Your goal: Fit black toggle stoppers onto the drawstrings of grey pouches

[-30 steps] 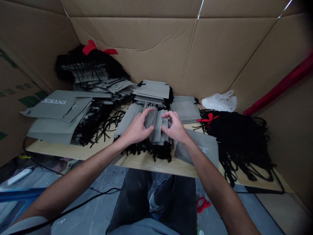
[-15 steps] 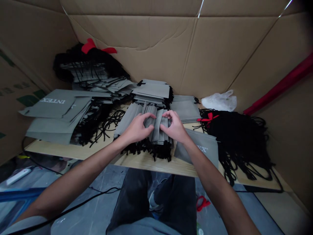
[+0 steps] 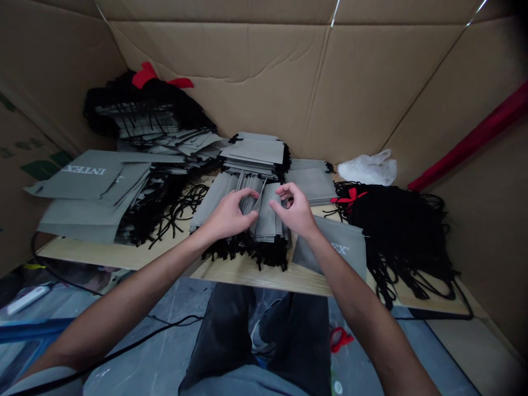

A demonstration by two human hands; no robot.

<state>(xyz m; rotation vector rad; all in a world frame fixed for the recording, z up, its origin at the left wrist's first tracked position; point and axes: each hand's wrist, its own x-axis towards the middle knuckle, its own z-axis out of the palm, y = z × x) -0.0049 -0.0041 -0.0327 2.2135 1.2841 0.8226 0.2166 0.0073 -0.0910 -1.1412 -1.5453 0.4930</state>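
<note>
While a flat grey fabric pouch [image 3: 261, 195] tilts mid-frame at the parted fingers of the left hand [image 3: 231, 215], grip unclear, the right hand [image 3: 297, 211] curves half-open, empty.

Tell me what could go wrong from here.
The grey pouches between the left hand and the right hand are thin and tightly packed, so two might get taken as one. The black cord ends bunch together at the front of that row and could snag. The left-hand pile is uneven, so its top pouches may slide.
</note>
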